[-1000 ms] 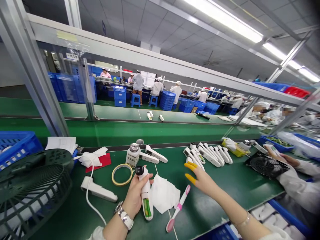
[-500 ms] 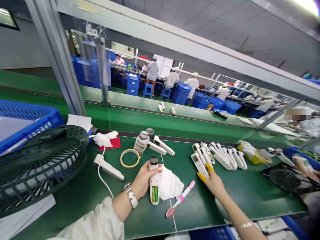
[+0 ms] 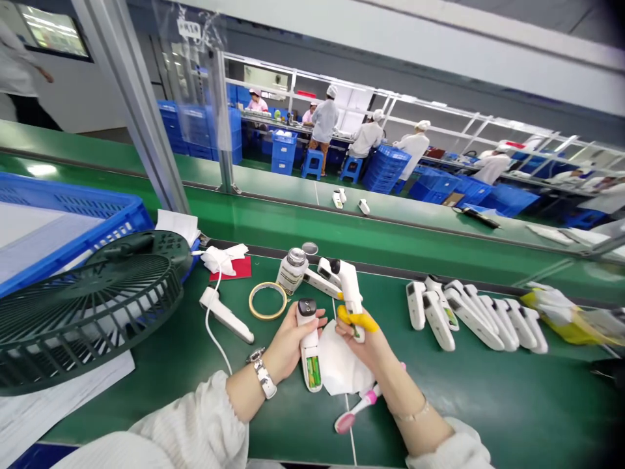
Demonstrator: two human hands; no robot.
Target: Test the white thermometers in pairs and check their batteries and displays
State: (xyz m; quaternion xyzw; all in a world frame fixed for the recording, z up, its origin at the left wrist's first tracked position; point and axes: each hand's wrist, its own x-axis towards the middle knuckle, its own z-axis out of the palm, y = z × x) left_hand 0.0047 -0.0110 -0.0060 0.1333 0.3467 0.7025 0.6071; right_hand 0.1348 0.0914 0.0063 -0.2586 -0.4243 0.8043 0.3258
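My left hand is closed round a white handheld thermometer whose open back shows green batteries. My right hand, with yellow finger cots, grips a second white thermometer and holds it upright just right of the first. Both hands hover over a white cloth on the green table. A pink brush lies under my right wrist.
A row of several white thermometers lies to the right. A tape roll, a small bottle, a corded white device, a black fan and a blue crate sit left. People work at far benches.
My right hand took a thermometer from the row on the right and brought it in beside my left hand. The camera tilted down and left.
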